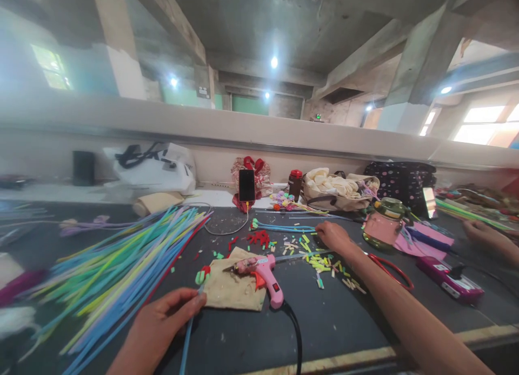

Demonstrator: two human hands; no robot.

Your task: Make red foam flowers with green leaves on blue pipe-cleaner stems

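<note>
My left hand (176, 310) pinches a blue pipe-cleaner stem (187, 342) just under its small green and red flower head (203, 275). A pink glue gun (265, 275) lies to its right on a stained beige pad (233, 294), nozzle pointing left. My right hand (334, 237) reaches across the table, fingers curled down beside the ends of finished blue-stemmed flowers (279, 227). What its fingertips hold, if anything, is hidden. Short cut pieces in yellow, white and green (324, 264) lie scattered by that forearm, and red pieces (258, 238) sit behind the pad.
Long pipe cleaners (133, 278) spread across the left. Red-handled scissors (391, 272), a glass jar (383, 223) and a magenta box (450, 280) stand right. A propped phone (246, 186) and bags line the back. Another person's hand (486, 237) shows at far right.
</note>
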